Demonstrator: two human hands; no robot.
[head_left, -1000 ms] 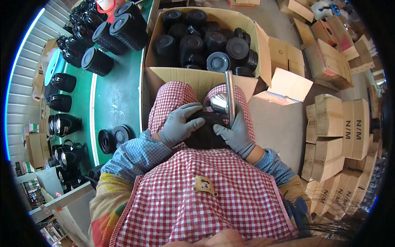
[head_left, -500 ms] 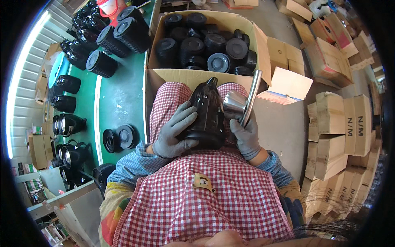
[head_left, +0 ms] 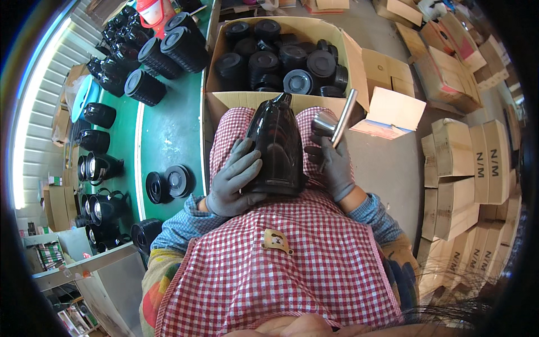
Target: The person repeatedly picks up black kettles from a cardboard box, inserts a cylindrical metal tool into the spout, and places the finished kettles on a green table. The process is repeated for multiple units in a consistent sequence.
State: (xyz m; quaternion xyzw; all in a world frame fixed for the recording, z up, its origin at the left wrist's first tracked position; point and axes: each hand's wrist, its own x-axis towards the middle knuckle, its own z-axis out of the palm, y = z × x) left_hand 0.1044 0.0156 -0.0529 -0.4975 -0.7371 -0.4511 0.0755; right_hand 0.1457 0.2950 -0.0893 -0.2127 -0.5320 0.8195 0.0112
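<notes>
A glossy black jug body stands over my lap, its narrow spouted end pointing away from me. Its wide base is close to the apron. My left hand, in a grey glove, is wrapped round the jug's left side near the base. In my grey-gloved right hand, just right of the jug, is a shiny metal tool with a flared cup-like head and a straight bar handle. The bar slants up and to the right. Part of the right fingers is hidden behind the tool and the jug.
Beyond my knees an open carton holds many black round lids. On the green bench to the left stand stacked black lids, two loose lids and several black jugs. Cardboard boxes are piled at the right.
The jug has turned and shifted slightly left. The metal tool's head has drawn away from the jug's side and turned, with my right hand still round it. My left hand keeps its hold.
</notes>
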